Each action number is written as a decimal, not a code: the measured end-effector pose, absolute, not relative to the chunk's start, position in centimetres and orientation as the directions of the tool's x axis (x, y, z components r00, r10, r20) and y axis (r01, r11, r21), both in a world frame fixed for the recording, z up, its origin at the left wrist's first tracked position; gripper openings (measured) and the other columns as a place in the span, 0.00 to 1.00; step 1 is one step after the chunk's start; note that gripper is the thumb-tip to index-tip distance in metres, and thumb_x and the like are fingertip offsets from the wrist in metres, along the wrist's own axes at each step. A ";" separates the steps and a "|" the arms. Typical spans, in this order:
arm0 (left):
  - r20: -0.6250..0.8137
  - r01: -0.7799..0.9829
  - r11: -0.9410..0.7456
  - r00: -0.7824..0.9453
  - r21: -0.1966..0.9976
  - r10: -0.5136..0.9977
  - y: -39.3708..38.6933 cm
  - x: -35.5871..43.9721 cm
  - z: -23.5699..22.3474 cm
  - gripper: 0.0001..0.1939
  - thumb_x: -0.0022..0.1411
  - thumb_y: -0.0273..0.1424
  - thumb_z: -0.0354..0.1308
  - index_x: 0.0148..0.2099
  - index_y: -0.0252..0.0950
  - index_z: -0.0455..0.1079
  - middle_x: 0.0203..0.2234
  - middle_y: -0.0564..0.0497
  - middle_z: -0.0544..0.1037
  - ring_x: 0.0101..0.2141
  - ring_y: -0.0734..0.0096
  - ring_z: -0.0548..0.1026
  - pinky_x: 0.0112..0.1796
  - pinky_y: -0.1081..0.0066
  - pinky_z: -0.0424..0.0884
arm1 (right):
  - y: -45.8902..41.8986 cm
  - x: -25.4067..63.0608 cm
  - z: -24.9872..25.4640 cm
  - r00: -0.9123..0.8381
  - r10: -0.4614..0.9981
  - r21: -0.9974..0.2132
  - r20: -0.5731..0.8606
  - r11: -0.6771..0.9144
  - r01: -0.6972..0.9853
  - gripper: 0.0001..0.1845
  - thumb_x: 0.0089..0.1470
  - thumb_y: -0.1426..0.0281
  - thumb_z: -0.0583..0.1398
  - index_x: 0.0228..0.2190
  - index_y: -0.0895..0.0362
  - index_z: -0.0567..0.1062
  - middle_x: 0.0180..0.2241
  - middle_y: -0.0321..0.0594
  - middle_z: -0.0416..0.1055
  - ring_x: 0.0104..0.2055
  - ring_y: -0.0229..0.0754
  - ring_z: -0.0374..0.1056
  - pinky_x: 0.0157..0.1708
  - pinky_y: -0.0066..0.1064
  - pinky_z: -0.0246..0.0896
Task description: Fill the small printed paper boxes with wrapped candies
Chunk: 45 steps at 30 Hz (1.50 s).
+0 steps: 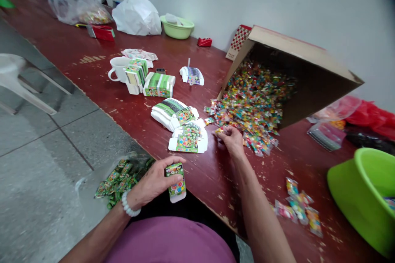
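My left hand (152, 181) is closed round a small green printed box (176, 181), held upright near my lap at the table's front edge. My right hand (232, 139) reaches to the near edge of a heap of small colourful wrapped candies (251, 109), fingers curled in a pinch on some of them. The heap spills from a big cardboard box (304, 63) tipped on its side. Flat unfolded green boxes (182, 129) lie in piles just left of my right hand.
A green basin (362, 195) stands at the right edge, with a few loose candies (298, 207) near it. A white mug (119, 69), stacked boxes (159, 85), plastic bags, a green bowl (177, 28) sit farther back. A bag of filled boxes (119, 178) lies below on the floor.
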State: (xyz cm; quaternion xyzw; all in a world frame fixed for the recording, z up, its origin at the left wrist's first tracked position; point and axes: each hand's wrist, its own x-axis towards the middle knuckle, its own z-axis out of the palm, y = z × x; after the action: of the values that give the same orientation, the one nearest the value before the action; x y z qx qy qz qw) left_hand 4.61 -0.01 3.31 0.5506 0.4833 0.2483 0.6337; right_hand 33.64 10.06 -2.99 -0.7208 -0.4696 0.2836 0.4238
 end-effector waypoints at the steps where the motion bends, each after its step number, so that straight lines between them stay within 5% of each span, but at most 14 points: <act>1: -0.332 0.225 0.260 0.398 0.939 0.855 0.1 4.5 3.4 0.17 0.56 0.31 0.62 0.49 0.37 0.71 0.33 0.54 0.73 0.33 0.70 0.70 0.36 0.72 0.67 | 9.7 33.9 -3.0 0.398 0.917 -0.894 -0.025 -0.198 0.402 0.19 0.43 0.56 0.65 0.33 0.55 0.71 0.28 0.37 0.75 0.28 0.42 0.72 0.28 0.31 0.66; 6: -0.320 0.110 0.301 0.365 0.947 0.874 0.1 4.6 4.0 0.15 0.55 0.33 0.64 0.44 0.37 0.67 0.32 0.56 0.71 0.31 0.72 0.69 0.34 0.73 0.66 | 6.1 35.4 -2.4 0.360 0.928 -0.906 -0.097 -0.232 0.355 0.19 0.42 0.56 0.66 0.31 0.57 0.72 0.21 0.37 0.73 0.19 0.40 0.68 0.19 0.29 0.62; 11: -0.368 0.045 0.377 0.351 0.925 0.861 -0.1 4.7 3.5 0.19 0.52 0.35 0.67 0.43 0.38 0.64 0.31 0.56 0.70 0.30 0.73 0.69 0.34 0.73 0.67 | 2.4 37.3 -1.5 0.359 0.930 -0.881 -0.083 -0.236 0.409 0.22 0.42 0.55 0.65 0.36 0.58 0.74 0.24 0.38 0.75 0.23 0.42 0.69 0.24 0.31 0.64; 18: -0.301 0.441 0.096 0.424 0.893 0.854 -0.2 4.3 3.0 0.23 0.53 0.35 0.66 0.53 0.40 0.73 0.47 0.47 0.75 0.48 0.58 0.71 0.51 0.63 0.64 | 3.6 36.2 -0.5 0.382 0.924 -0.833 -0.006 -0.216 0.509 0.22 0.42 0.59 0.66 0.40 0.56 0.78 0.38 0.44 0.74 0.42 0.49 0.69 0.43 0.37 0.63; 22: -0.254 0.555 -0.073 0.489 0.829 0.834 -0.5 4.1 3.2 0.13 0.54 0.36 0.65 0.43 0.43 0.78 0.39 0.48 0.77 0.43 0.57 0.73 0.49 0.64 0.65 | 4.8 35.2 -0.4 0.365 0.929 -0.842 -0.061 -0.244 0.482 0.09 0.36 0.68 0.67 0.26 0.54 0.77 0.32 0.40 0.72 0.40 0.48 0.67 0.42 0.36 0.61; 25: -0.266 0.539 -0.089 0.544 0.838 0.796 -0.8 4.2 3.6 0.06 0.58 0.36 0.62 0.36 0.41 0.76 0.32 0.52 0.75 0.36 0.63 0.72 0.41 0.70 0.65 | 4.4 35.0 -0.2 0.347 0.928 -0.881 -0.136 -0.274 0.386 0.10 0.36 0.66 0.68 0.23 0.55 0.73 0.23 0.35 0.67 0.32 0.44 0.66 0.33 0.33 0.61; 28: -0.318 0.412 0.096 0.514 0.906 0.796 -0.8 4.6 4.0 0.09 0.61 0.39 0.60 0.39 0.39 0.70 0.30 0.55 0.72 0.32 0.69 0.69 0.34 0.74 0.65 | 3.0 34.4 0.4 0.299 0.929 -0.930 -0.220 -0.292 0.223 0.19 0.40 0.57 0.66 0.33 0.56 0.74 0.23 0.33 0.68 0.25 0.41 0.66 0.25 0.31 0.62; 32: -0.388 0.074 0.409 0.498 0.910 0.775 -0.7 5.4 4.3 0.13 0.61 0.39 0.61 0.42 0.37 0.66 0.33 0.54 0.72 0.30 0.73 0.70 0.31 0.74 0.67 | 0.2 32.6 1.8 0.196 0.937 -0.957 -0.288 -0.286 -0.042 0.28 0.41 0.54 0.67 0.42 0.56 0.75 0.33 0.39 0.75 0.30 0.40 0.72 0.31 0.33 0.69; 36: -0.402 -0.072 0.493 0.484 0.867 0.778 -0.7 6.3 4.7 0.14 0.60 0.35 0.61 0.45 0.35 0.66 0.35 0.50 0.76 0.28 0.71 0.75 0.34 0.69 0.71 | -2.0 30.7 2.7 0.100 0.939 -0.882 -0.329 -0.267 -0.389 0.24 0.39 0.62 0.73 0.39 0.57 0.79 0.33 0.38 0.76 0.29 0.36 0.72 0.32 0.29 0.71; 45: -0.398 -0.011 0.483 0.550 0.875 0.734 -1.5 7.1 4.5 0.14 0.56 0.34 0.64 0.42 0.37 0.64 0.33 0.53 0.74 0.31 0.72 0.73 0.33 0.72 0.69 | -3.8 29.7 3.5 0.250 0.904 -0.870 -0.346 -0.210 -0.446 0.19 0.35 0.64 0.76 0.30 0.56 0.80 0.25 0.34 0.75 0.23 0.33 0.68 0.21 0.24 0.64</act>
State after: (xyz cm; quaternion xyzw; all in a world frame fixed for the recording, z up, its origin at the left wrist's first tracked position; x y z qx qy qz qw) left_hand 7.11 -1.52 4.52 0.4451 0.4060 0.2454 0.7595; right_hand 29.72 -3.78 3.51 -0.5265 -0.2174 0.5725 0.5897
